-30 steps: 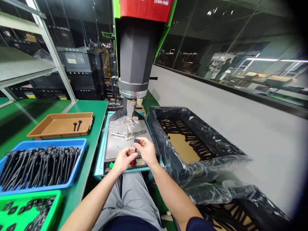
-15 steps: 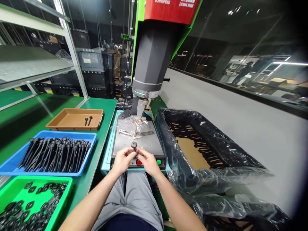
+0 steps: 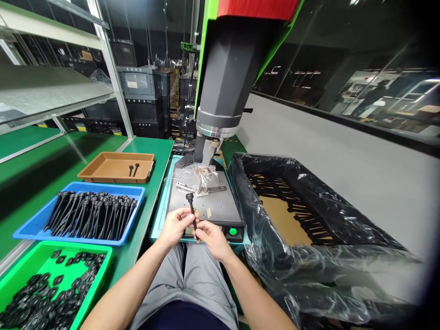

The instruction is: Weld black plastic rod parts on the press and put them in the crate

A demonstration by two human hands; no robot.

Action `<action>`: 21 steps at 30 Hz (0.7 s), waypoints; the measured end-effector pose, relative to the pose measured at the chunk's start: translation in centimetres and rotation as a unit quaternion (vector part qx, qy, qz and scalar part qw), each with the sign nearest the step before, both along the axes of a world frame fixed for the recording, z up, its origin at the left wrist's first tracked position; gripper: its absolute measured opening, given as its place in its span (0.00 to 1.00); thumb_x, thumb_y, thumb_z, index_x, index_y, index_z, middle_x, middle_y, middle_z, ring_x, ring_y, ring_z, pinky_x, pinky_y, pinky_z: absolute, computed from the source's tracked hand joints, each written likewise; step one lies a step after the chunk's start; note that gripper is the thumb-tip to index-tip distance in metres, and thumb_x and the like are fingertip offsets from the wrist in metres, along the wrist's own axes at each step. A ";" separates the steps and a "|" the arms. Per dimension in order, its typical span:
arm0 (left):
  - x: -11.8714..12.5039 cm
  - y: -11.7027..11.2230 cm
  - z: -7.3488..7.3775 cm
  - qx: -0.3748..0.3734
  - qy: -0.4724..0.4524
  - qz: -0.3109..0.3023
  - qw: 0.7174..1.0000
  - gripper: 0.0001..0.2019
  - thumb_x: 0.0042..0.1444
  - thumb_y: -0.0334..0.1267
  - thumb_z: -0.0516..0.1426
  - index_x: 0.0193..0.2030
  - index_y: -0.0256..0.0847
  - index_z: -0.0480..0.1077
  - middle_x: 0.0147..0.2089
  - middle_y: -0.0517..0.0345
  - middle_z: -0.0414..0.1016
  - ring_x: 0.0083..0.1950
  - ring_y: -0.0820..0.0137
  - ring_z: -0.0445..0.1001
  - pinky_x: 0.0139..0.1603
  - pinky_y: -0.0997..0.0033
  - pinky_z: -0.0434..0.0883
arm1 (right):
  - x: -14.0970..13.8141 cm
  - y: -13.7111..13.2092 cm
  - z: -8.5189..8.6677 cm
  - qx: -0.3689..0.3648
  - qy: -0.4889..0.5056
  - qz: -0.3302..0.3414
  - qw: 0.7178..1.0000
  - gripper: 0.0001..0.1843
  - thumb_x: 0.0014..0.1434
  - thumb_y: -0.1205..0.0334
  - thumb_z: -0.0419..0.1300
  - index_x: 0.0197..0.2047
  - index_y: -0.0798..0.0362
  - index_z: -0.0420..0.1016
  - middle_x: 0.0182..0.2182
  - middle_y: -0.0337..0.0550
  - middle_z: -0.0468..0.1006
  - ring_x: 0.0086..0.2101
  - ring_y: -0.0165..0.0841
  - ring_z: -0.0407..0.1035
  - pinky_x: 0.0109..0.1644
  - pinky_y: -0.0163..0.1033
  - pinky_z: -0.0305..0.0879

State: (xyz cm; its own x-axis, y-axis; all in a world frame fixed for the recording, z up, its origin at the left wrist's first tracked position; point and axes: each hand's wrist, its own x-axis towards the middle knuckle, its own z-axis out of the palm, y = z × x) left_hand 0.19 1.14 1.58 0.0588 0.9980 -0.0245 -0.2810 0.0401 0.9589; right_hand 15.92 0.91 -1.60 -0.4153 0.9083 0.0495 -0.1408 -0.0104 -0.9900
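Both hands meet over my lap at the front edge of the press machine's metal plate [image 3: 220,208]. My left hand [image 3: 175,227] and my right hand [image 3: 211,236] are both closed on one long black threaded bolt [image 3: 191,206]. The bolt stands nearly upright, its head at the top, its lower shank pinched between the fingers of both hands. The grey press head [image 3: 227,82] hangs above the fixture at the plate's far end.
A blue tray [image 3: 30,227] of several black bolts, a green tray [image 3: 20,270] of black washers and a brown tray [image 3: 110,167] with two bolts lie left. A black-bagged crate [image 3: 275,238] stands right. A green button [image 3: 233,231] sits by my right hand.
The bolt has been turned from head-toward-me to upright, so its whole shank shows. Both hands drew slightly nearer to me. The view shifted right and down.
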 end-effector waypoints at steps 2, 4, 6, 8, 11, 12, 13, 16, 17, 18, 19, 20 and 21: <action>-0.2 -0.1 0.1 0.000 0.008 0.007 1.000 0.18 0.47 0.47 0.66 0.41 0.37 0.76 0.37 0.51 0.80 0.36 0.66 0.77 0.35 0.70 0.72 | -0.4 0.0 0.0 -0.004 0.003 0.000 1.000 0.15 0.53 0.50 0.66 0.33 0.53 0.73 0.27 0.38 0.74 0.27 0.30 0.67 0.29 0.34 0.65; -0.5 -0.4 0.1 0.006 0.015 0.017 1.000 0.17 0.48 0.46 0.66 0.40 0.37 0.76 0.37 0.52 0.80 0.35 0.66 0.76 0.34 0.71 0.72 | -0.8 0.0 -0.1 -0.003 -0.002 0.003 1.000 0.16 0.52 0.49 0.66 0.33 0.53 0.72 0.26 0.37 0.72 0.27 0.30 0.66 0.29 0.34 0.65; -0.9 -1.2 0.0 0.015 0.021 0.021 0.999 0.16 0.48 0.46 0.65 0.41 0.38 0.76 0.36 0.52 0.80 0.33 0.68 0.76 0.34 0.70 0.71 | -1.4 -0.1 -0.3 0.008 -0.014 0.007 1.000 0.16 0.51 0.50 0.67 0.32 0.53 0.71 0.26 0.36 0.71 0.27 0.30 0.66 0.30 0.34 0.66; -1.9 -2.4 0.2 0.019 0.024 0.012 0.999 0.15 0.48 0.45 0.65 0.40 0.39 0.76 0.36 0.53 0.80 0.32 0.67 0.75 0.35 0.69 0.71 | -1.8 -0.4 -0.8 0.021 -0.025 0.014 0.999 0.16 0.50 0.51 0.69 0.34 0.53 0.72 0.27 0.38 0.72 0.29 0.31 0.67 0.34 0.36 0.67; -5.1 -4.4 1.1 0.023 0.055 0.015 0.998 0.12 0.49 0.43 0.65 0.38 0.39 0.76 0.36 0.53 0.80 0.36 0.65 0.76 0.40 0.67 0.71 | -2.1 -0.6 -1.8 0.010 -0.032 0.030 0.999 0.21 0.48 0.52 0.70 0.42 0.52 0.73 0.34 0.43 0.76 0.34 0.34 0.70 0.38 0.39 0.69; -6.7 -5.0 1.6 0.029 0.084 0.035 0.995 0.11 0.49 0.43 0.64 0.36 0.39 0.76 0.36 0.54 0.79 0.37 0.65 0.76 0.41 0.67 0.71 | -2.0 -0.6 -2.2 0.000 -0.035 0.034 0.999 0.23 0.48 0.51 0.70 0.45 0.52 0.73 0.36 0.46 0.77 0.35 0.35 0.71 0.38 0.40 0.69; -8.6 -5.5 2.2 0.036 0.124 0.065 0.990 0.10 0.49 0.43 0.64 0.35 0.39 0.76 0.36 0.54 0.79 0.38 0.65 0.76 0.42 0.67 0.71 | -1.9 -0.5 -2.6 -0.008 -0.037 0.036 0.999 0.24 0.49 0.50 0.69 0.46 0.52 0.73 0.38 0.48 0.77 0.36 0.37 0.72 0.38 0.41 0.70; -15.6 -6.4 3.4 0.034 0.294 0.209 0.932 0.10 0.50 0.43 0.62 0.35 0.39 0.77 0.37 0.55 0.79 0.40 0.64 0.76 0.43 0.68 0.71 | -1.5 -0.3 -3.5 -0.024 -0.048 0.039 0.998 0.25 0.50 0.46 0.68 0.46 0.53 0.74 0.39 0.51 0.78 0.36 0.39 0.73 0.38 0.43 0.71; -18.2 -6.5 3.5 0.013 0.354 0.257 0.899 0.12 0.50 0.43 0.62 0.38 0.39 0.77 0.38 0.55 0.80 0.40 0.64 0.76 0.43 0.68 0.71 | -1.3 -0.3 -3.6 -0.028 -0.053 0.043 0.997 0.26 0.50 0.46 0.68 0.46 0.53 0.74 0.38 0.51 0.78 0.36 0.39 0.73 0.39 0.43 0.71; -20.7 -6.6 3.4 -0.021 0.418 0.295 0.859 0.12 0.50 0.42 0.61 0.40 0.39 0.77 0.38 0.55 0.80 0.39 0.64 0.76 0.43 0.68 0.71 | -1.3 -0.4 -3.7 -0.032 -0.058 0.046 0.997 0.26 0.50 0.45 0.68 0.46 0.53 0.74 0.38 0.50 0.78 0.36 0.39 0.73 0.39 0.43 0.71; -23.1 -6.6 3.3 -0.061 0.485 0.325 0.809 0.12 0.51 0.41 0.60 0.40 0.39 0.77 0.38 0.55 0.80 0.39 0.64 0.77 0.44 0.68 0.71 | -1.2 -0.5 -3.8 -0.038 -0.061 0.049 0.996 0.26 0.50 0.45 0.68 0.46 0.53 0.74 0.37 0.50 0.78 0.36 0.39 0.73 0.39 0.43 0.71; -25.3 -6.5 3.0 -0.103 0.546 0.332 0.763 0.11 0.52 0.40 0.59 0.40 0.39 0.77 0.38 0.56 0.80 0.40 0.64 0.77 0.45 0.68 0.71 | -1.2 -0.6 -3.8 -0.044 -0.062 0.051 0.996 0.25 0.50 0.45 0.68 0.45 0.53 0.74 0.37 0.49 0.78 0.36 0.39 0.73 0.39 0.43 0.70; -27.3 -6.5 2.6 -0.150 0.587 0.331 0.723 0.10 0.53 0.40 0.59 0.39 0.40 0.77 0.37 0.57 0.80 0.40 0.65 0.77 0.45 0.68 0.71 | -1.2 -0.7 -3.8 -0.051 -0.062 0.052 0.995 0.25 0.50 0.44 0.68 0.45 0.53 0.75 0.36 0.48 0.78 0.36 0.39 0.73 0.39 0.43 0.70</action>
State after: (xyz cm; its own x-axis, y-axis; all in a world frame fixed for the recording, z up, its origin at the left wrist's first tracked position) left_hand -27.09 -5.35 4.17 -0.6674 0.7367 0.1088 0.6668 0.5263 0.5276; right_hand 14.69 0.18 -5.42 -0.5045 0.8578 -0.0982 -0.0106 -0.1199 -0.9927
